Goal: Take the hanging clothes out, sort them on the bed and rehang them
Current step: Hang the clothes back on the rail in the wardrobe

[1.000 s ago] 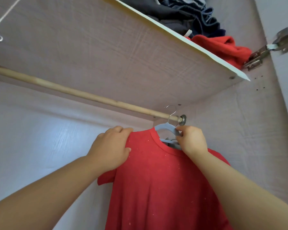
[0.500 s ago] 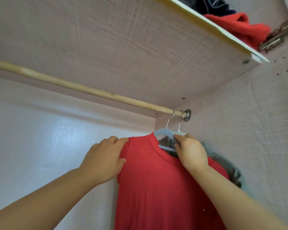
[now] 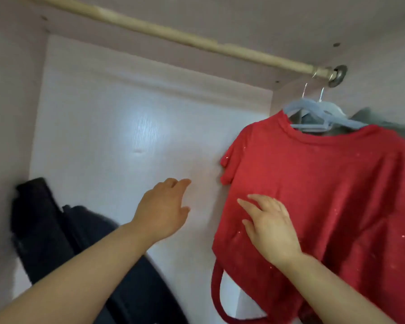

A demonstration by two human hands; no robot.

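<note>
Rehanging sorted clothes, seemingly between garments.
Below the middle of the rail (image 3: 173,36): left hand (image 3: 164,209) in the air, fingers straight, gripping nothing; right hand (image 3: 269,223), fingers spread and empty, over the front of the red T-shirt (image 3: 325,178), hung on a blue hanger (image 3: 337,115) at the rail's right end, grey garment (image 3: 365,114) just behind. Next, likely: fetching another piece, perhaps the dark clothes (image 3: 56,230) low under the rail's left end.

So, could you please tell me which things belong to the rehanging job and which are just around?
Job: red T-shirt, blue hangers, grey garment behind it, wooden rail.
Around: dark clothes lower left (hanging or not, unclear), white back panel, metal rail socket.
</note>
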